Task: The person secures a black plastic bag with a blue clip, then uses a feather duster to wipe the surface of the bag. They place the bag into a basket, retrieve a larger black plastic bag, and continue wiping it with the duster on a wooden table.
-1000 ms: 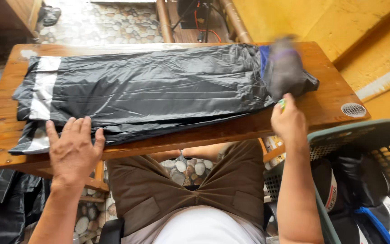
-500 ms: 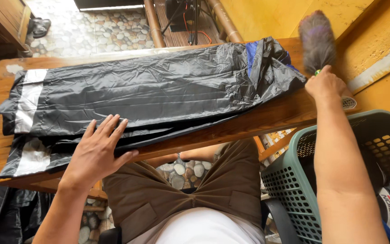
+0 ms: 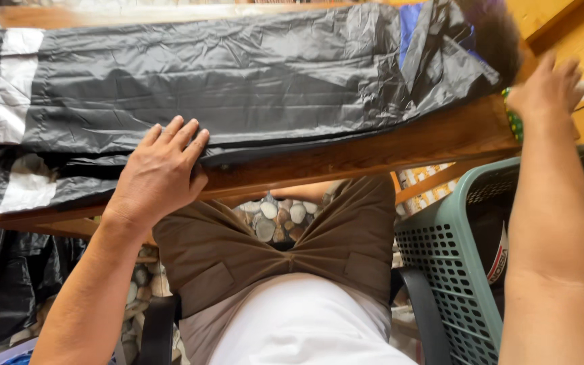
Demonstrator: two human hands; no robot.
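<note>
Since half a second ago: view has dropped closer to the table; right hand [image 3: 547, 91] has come down from the far right corner to the right end of the garment, and the dark brush head has swung in over that end. Left hand [image 3: 160, 172] has slid slightly right along the near edge.

Wooden table [image 3: 386, 152]: runs left to right across the far half of the view, plank surface bare along the near right edge.

Black rain trousers [image 3: 204, 81]: spread flat along the table, crinkled shiny fabric, two legs stacked, white reflective bands at the left end, blue lining showing at the right end.

Green plastic laundry basket [image 3: 451, 257]: near right, below table level, lattice wall, beside the person's right forearm.

Left hand: palm down, fingers spread and flat, pressing the near edge of the trousers against the table. Grip fully open, nothing held.

Right hand: back toward camera, motion-blurred, closed around a green handle [image 3: 514, 122] just showing at its left side.

Dark bristly brush head [image 3: 495, 30]: blurred, over the right end of the trousers, far of the right hand; contact with the fabric cannot be told.
</note>
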